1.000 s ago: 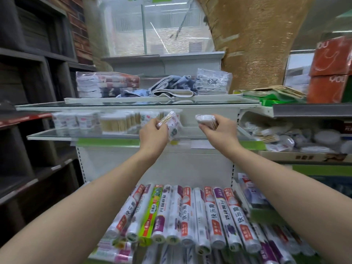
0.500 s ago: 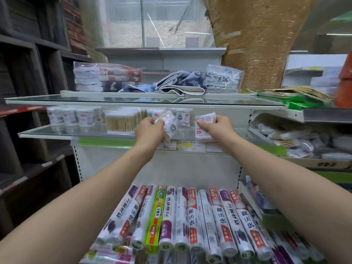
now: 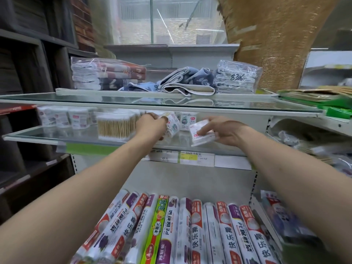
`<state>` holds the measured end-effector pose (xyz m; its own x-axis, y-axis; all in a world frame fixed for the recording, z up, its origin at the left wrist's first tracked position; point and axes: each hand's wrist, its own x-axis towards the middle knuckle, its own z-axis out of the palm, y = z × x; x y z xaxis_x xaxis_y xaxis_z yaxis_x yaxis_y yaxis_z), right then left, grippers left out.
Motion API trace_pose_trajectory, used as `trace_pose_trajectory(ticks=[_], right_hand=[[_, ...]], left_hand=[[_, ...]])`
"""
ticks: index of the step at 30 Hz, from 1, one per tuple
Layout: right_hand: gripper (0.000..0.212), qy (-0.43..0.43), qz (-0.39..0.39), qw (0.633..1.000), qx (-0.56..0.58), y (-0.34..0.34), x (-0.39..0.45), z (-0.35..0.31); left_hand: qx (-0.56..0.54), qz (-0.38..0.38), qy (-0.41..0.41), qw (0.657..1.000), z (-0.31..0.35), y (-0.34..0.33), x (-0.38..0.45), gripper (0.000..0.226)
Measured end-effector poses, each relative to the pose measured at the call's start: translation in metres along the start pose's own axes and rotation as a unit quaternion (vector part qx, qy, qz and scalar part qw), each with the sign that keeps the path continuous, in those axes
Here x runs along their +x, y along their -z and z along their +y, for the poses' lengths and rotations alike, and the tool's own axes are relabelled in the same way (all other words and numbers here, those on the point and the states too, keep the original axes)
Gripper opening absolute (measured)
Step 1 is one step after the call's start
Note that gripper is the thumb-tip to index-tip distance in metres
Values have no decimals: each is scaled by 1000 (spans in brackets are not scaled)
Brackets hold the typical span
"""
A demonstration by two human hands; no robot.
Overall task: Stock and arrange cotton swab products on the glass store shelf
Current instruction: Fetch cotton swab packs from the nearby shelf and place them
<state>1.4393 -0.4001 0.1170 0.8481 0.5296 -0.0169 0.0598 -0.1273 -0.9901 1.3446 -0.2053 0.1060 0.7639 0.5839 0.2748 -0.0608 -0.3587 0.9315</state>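
Both hands reach in over the lower glass shelf (image 3: 38,135). My left hand (image 3: 150,127) grips a small printed cotton swab pack (image 3: 172,123), tilted, just right of a block of wooden-stick swabs (image 3: 116,125). My right hand (image 3: 226,132) pinches a white, red-labelled swab pack (image 3: 202,133) that lies low on the glass. Another small swab pack (image 3: 185,120) stands behind, between the two hands. Round white swab tubs (image 3: 64,119) line the shelf's left part.
The upper glass shelf (image 3: 209,106) sits close above the hands and carries bagged towels (image 3: 106,75), a folded blue cloth (image 3: 188,80) and another bag (image 3: 236,77). Price tags (image 3: 190,158) hang on the lower shelf's front. Rolls of cling film (image 3: 167,229) lie below.
Both hands have moved forward and down into the gap between the glass shelves. The right hand's pack went from held up at the edge to low on the glass.
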Motion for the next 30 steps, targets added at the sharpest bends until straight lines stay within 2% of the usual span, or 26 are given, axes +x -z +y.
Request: trace_pose_trajectory(ticks=[2,4,8,12,14,17,19,21,24,27,30], right_hand=[[42,12,6,998,-69,2,7,-2],[48,4,55,995,-88,4,19,-1],[22,-14,107,993,-55,6,40,5],[20,-5,140,989,-56,9,53,5],[12,-13,132,986,-105,10,53,4],[6,-18,79,986,-146,9,53,-1],[15,-11,53,986,-158,7,53,-4],[28,-9,79,986,-148,6,57,-7],[15,-30,142,984,-100,8,57,-6],[12,-54,113,988,-96,7,57,-5],[16,-23,105,990,-87,-1,62,-8]], left_hand=[[-16,-13,13,1000,-2,-6,9,23],[-28,-23,18,999,-2,-12,16,27],[-50,-25,35,998,-2,-17,26,29],[-51,-45,46,997,0,-18,30,31],[-65,-62,49,995,-1,-19,33,31],[-86,-64,63,992,-2,-15,36,37],[-85,-64,66,992,-1,-11,37,40],[-89,-65,60,992,-1,-6,37,34],[-88,-74,52,992,-2,-2,36,30],[-70,-80,38,994,-2,0,35,27],[-48,-83,28,995,-4,-1,39,35]])
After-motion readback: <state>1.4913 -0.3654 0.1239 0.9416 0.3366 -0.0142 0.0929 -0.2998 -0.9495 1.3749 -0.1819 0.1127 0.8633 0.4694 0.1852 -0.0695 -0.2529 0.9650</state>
